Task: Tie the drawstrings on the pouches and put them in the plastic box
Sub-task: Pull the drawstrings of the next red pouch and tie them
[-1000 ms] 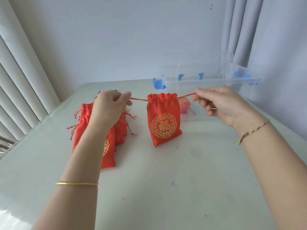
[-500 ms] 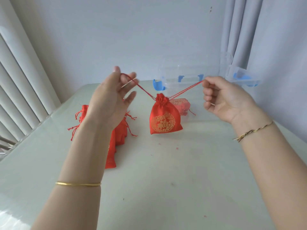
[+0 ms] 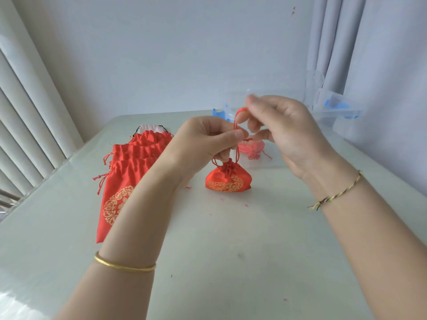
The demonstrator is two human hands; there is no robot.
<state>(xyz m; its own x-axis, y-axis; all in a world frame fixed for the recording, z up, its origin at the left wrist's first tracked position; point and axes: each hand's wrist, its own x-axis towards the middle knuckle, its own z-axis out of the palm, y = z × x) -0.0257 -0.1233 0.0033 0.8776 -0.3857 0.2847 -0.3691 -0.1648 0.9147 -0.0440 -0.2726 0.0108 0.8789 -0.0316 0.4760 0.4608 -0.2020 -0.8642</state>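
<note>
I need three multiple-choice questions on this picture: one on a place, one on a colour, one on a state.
1. The flat pouches lie: A) left of the small pouch; B) right of it; C) on top of it.
2. The bangle on the left wrist is: A) silver; B) gold; C) blue.
3. The small pouch's mouth is: A) wide open; B) torn; C) cinched shut.
Key: 1 A, the pile sits at its left; 2 B, it shines gold; 3 C, fabric gathers under the drawstrings that the left hand and the right hand pinch.
</note>
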